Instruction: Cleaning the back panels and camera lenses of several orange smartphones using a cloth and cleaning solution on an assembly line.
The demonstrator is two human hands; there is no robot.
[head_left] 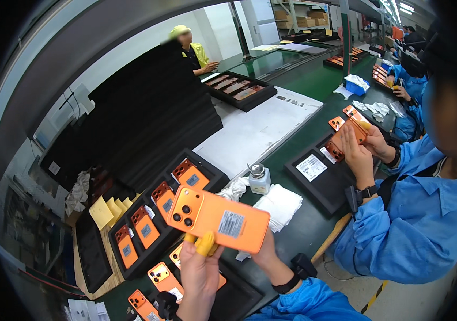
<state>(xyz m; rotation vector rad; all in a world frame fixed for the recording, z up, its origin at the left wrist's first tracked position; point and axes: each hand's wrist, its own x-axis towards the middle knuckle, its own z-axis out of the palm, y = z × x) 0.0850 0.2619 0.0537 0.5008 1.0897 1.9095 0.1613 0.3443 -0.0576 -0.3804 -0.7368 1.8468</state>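
Note:
An orange phone (212,207), back side up with its camera lenses and a grey label showing, is held over the bench in both my hands. My left hand (200,270), with yellow finger cots, grips its lower edge near the camera end. At the other end, my right hand (267,255) is closed around the phone, its fingers mostly hidden behind it. Just beyond, a black foam tray (216,179) holds several orange phones, such as one phone (145,228) in its slot. Beneath my hands, more orange phones (164,278) lie around another black tray (237,291), partly covered.
A pump bottle (259,179) and white cloths (279,206) sit beside the held phone. To the right, a co-worker in blue (410,219) handles an orange phone over a black tray (319,184). Stacked black trays (137,112) rise at far left; a white board (260,128) lies beyond.

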